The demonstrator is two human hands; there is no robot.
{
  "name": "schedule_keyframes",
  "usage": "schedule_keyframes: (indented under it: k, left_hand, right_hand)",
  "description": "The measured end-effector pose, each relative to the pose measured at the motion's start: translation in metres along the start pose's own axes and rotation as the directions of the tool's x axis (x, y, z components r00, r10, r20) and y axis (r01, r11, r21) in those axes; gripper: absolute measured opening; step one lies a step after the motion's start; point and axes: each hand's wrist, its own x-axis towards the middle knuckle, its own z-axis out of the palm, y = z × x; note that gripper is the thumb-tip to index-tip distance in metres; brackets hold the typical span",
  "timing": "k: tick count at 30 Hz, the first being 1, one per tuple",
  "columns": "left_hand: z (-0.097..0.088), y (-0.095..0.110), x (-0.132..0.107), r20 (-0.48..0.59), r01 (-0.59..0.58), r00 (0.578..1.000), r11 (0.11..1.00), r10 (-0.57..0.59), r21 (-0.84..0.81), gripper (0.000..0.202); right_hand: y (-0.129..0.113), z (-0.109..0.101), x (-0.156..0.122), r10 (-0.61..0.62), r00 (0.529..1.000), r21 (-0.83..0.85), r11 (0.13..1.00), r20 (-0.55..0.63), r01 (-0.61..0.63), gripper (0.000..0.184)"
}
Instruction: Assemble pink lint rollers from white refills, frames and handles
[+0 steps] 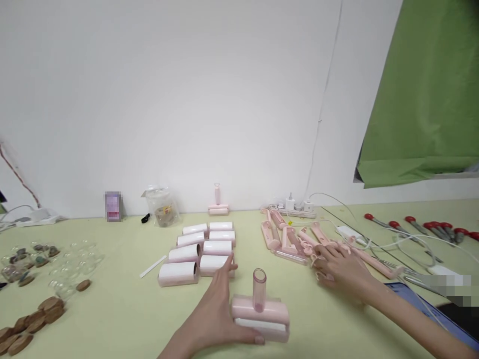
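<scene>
A lint roller [261, 306] with a pink cover, a white paper roll and a clear pink tube stands on the table, tube upward. My left hand [219, 311] is beside its left end, thumb along the lower front and fingers stretched out behind, apart from the roller. Over at the right, my right hand [339, 264] reaches into a heap of pink plastic handle parts [288, 239]. Its fingers are bent around a small pink plastic piece [318, 264], partly hidden beneath them. White paper rolls [177, 273] in pinkish covers lie in two columns beyond my left hand.
Another lint roller [218, 208] stands against the wall, near a plastic bag [161, 207]. Behind the handle parts is a power strip [295, 212] with trailing cables. Red-tipped tools [436, 229] and a phone [430, 309] are right; glass globes [75, 264] and wooden discs [35, 321] left.
</scene>
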Motion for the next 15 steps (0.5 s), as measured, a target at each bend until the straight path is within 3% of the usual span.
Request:
schedule_keyframes:
  k: [2,5,8,10,12,15]
  left_hand:
    - [-0.001,0.009,0.011,-0.019,-0.063,0.998,0.983,0.060,-0.173,0.122]
    - [0.008,0.019,0.030,-0.091,-0.264,0.965,0.892,0.248,-0.368,0.112]
    - [0.025,0.025,0.046,-0.100,-0.324,0.942,0.784,0.322,-0.530,0.062]
    - [0.035,0.027,0.053,-0.010,-0.218,0.960,0.728,0.278,-0.650,0.030]
    - [0.044,0.027,0.056,0.057,-0.104,0.977,0.690,0.205,-0.716,0.031]
    - [0.050,0.027,0.057,0.033,-0.075,0.988,0.656,0.150,-0.751,0.036]
  right_hand:
    - [0.002,0.008,-0.003,-0.037,0.999,-0.013,0.999,0.018,0.037,0.016]
    - [-0.002,-0.001,-0.002,-0.060,0.998,-0.014,0.998,0.027,0.060,0.017]
    - [-0.019,-0.028,0.005,-0.022,1.000,0.286,0.958,0.019,0.016,0.019]
    - [-0.036,-0.048,0.013,0.055,0.998,0.625,0.778,0.023,-0.058,0.017]
    - [-0.056,-0.065,0.021,0.135,0.990,0.869,0.485,0.038,-0.100,0.018]
    - [-0.085,-0.079,0.030,0.135,0.989,0.994,0.079,0.062,-0.073,0.020]
